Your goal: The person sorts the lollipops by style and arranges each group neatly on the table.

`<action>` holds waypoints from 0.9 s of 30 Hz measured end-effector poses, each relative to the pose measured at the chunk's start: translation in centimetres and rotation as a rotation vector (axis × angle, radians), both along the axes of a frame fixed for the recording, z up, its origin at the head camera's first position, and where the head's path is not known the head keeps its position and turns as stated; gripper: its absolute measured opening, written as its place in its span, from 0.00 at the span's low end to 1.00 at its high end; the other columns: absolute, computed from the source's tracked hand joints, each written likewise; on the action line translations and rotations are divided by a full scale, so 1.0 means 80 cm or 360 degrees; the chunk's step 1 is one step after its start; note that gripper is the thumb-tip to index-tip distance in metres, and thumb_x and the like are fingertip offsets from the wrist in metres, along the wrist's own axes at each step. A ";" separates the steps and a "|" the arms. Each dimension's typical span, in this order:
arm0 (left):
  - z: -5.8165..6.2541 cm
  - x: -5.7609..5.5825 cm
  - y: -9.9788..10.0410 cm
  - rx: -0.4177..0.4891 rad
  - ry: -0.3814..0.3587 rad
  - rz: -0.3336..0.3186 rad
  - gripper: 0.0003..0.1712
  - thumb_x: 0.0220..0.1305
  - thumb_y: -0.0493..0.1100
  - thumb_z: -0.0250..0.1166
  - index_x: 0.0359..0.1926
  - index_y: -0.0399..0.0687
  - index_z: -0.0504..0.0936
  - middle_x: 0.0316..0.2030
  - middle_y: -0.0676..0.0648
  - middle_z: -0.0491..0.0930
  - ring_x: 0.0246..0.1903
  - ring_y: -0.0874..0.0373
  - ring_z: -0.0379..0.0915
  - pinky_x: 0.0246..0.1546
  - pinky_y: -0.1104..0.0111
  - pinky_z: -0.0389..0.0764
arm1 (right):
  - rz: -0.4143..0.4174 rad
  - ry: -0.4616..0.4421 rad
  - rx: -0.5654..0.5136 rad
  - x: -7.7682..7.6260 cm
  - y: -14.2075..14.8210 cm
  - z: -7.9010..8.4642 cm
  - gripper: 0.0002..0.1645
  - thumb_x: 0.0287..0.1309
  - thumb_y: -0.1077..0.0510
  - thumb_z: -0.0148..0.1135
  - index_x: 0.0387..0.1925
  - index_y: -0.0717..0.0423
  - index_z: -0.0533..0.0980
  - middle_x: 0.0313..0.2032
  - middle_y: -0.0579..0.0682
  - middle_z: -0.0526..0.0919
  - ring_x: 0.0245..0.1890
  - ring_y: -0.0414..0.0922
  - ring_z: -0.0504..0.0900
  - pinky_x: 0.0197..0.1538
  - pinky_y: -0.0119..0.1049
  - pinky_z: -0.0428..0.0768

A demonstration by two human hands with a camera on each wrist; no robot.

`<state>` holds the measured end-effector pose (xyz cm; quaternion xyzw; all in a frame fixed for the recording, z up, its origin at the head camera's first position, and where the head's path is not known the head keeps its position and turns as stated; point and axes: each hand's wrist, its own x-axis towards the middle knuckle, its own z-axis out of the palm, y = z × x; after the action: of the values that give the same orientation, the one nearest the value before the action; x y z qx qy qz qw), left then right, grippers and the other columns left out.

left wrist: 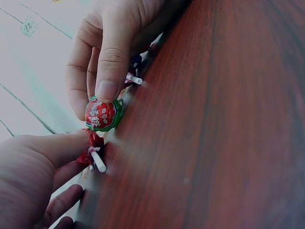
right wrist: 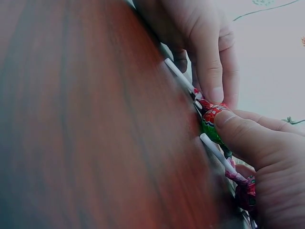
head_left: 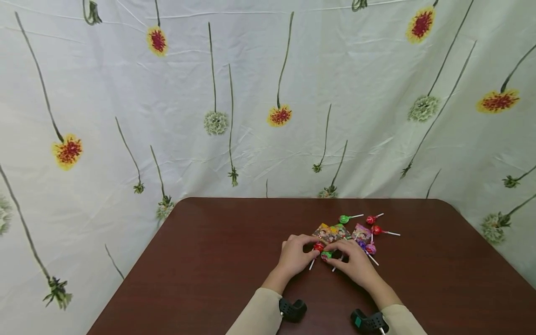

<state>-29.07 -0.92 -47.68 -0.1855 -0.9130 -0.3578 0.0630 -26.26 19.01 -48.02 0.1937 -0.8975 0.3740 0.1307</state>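
My left hand (head_left: 295, 255) pinches a red-wrapped lollipop (head_left: 319, 246) between thumb and forefinger, its white stick pointing toward me. Close against it is a lollipop in green and red wrapping (head_left: 326, 255), pinched by my right hand (head_left: 351, 261). In the left wrist view, the right thumb presses on the printed face of the green and red lollipop (left wrist: 103, 115), just above the red wrapper (left wrist: 95, 138). The right wrist view shows both thumbs side by side on the two candies, with another lollipop's white stick (right wrist: 217, 152) under the right hand.
Small colourful candy packets (head_left: 331, 232) lie just beyond the hands, with a purple packet (head_left: 361, 232) to their right. Behind them are a green lollipop (head_left: 344, 219) and red lollipops (head_left: 377, 230). A pink lollipop (head_left: 371, 249) lies beside the right hand. A flowered curtain (head_left: 251, 139) hangs behind the brown table (head_left: 209, 279).
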 end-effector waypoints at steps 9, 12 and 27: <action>0.002 0.003 0.002 -0.0041 0.0019 0.0056 0.15 0.62 0.50 0.71 0.51 0.61 0.87 0.51 0.54 0.85 0.51 0.54 0.74 0.50 0.58 0.67 | 0.0005 0.0003 -0.0011 0.001 0.000 0.001 0.14 0.54 0.55 0.74 0.43 0.40 0.84 0.44 0.40 0.86 0.37 0.40 0.71 0.37 0.32 0.71; 0.001 0.004 0.002 -0.0029 0.0015 0.0069 0.14 0.62 0.50 0.71 0.50 0.62 0.87 0.50 0.54 0.84 0.51 0.54 0.74 0.50 0.59 0.66 | 0.0009 -0.0007 -0.0019 0.001 0.000 0.001 0.13 0.55 0.55 0.74 0.43 0.41 0.84 0.44 0.40 0.86 0.36 0.39 0.70 0.36 0.32 0.71; 0.006 0.008 0.000 -0.0014 0.0011 0.0025 0.12 0.58 0.47 0.72 0.45 0.61 0.88 0.43 0.55 0.81 0.45 0.57 0.71 0.46 0.62 0.63 | 0.0009 -0.0004 -0.0011 0.001 0.001 -0.002 0.15 0.54 0.56 0.74 0.44 0.41 0.84 0.43 0.41 0.86 0.36 0.39 0.70 0.36 0.31 0.71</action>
<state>-28.47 -0.91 -47.17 -0.1799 -0.9158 -0.3526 0.0683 -26.20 19.11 -48.15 0.1954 -0.8957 0.3778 0.1293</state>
